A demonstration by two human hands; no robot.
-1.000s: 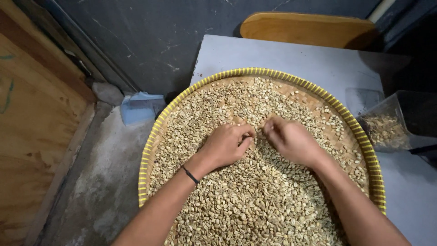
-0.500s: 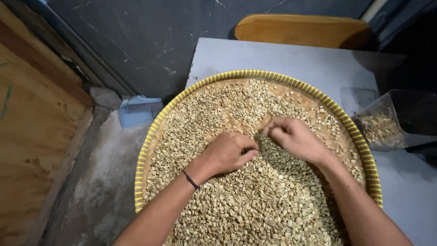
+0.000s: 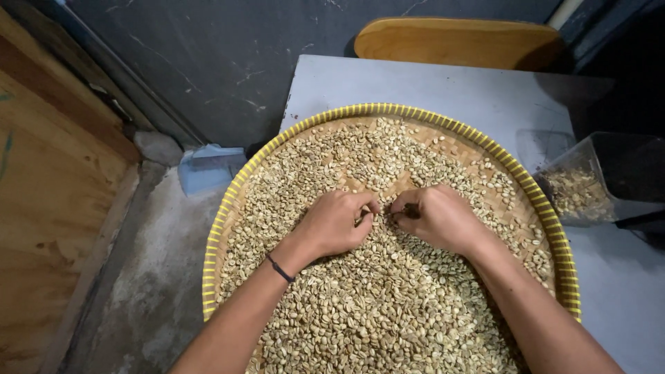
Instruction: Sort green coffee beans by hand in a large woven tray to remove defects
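A round woven tray with a yellow rim (image 3: 228,208) lies on a grey table and holds a wide layer of pale green coffee beans (image 3: 374,312). My left hand (image 3: 332,221) rests knuckles-up on the beans near the tray's middle, fingers curled and pinched together over them. My right hand (image 3: 436,218) sits just to its right, fingertips bent inward and almost touching the left hand's. Both hands press into the beans; what lies under the fingertips is hidden. A thin dark band circles my left wrist.
A clear plastic container (image 3: 589,180) with some beans stands right of the tray on the grey table (image 3: 443,83). A wooden chair back (image 3: 457,41) is behind the table. A blue dustpan-like object (image 3: 208,170) lies on the concrete floor; wooden boards (image 3: 48,208) stand at left.
Both hands have drawn toward me and closer together across the beans; the right hand has dropped lower and curled its fingers toward the left hand.
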